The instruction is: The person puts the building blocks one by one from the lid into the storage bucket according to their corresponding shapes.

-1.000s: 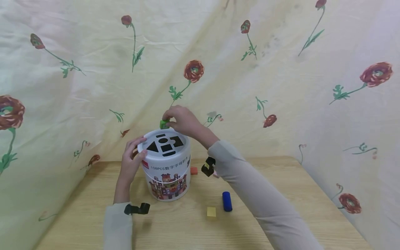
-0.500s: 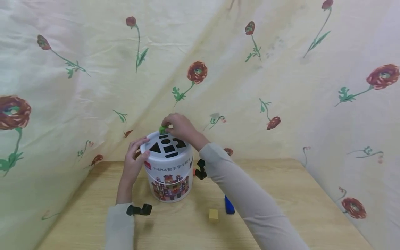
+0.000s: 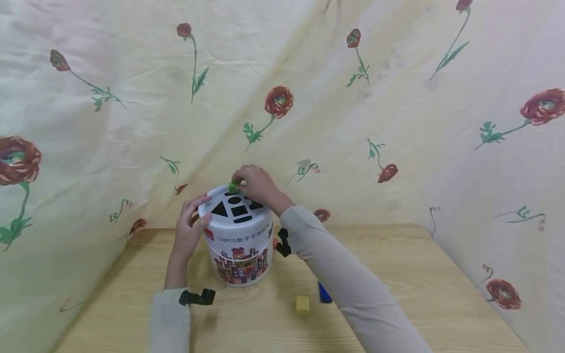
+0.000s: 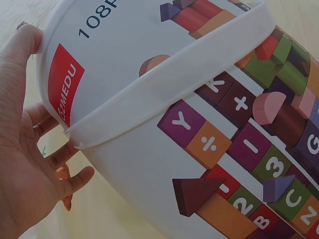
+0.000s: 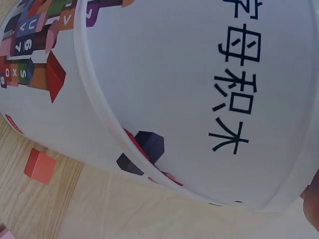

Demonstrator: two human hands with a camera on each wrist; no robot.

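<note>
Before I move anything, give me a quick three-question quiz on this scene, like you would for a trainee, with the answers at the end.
1. Multiple choice: what does the right hand pinch?
A) a blue block
B) a green block
C) a red block

2. True or false: the yellow block lies on the bucket lid.

3. Fill in: the opening in the bucket lid nearest the left hand is shaped like a ____.

Key:
1. B
2. False; the yellow block lies on the table.
3. triangle
</note>
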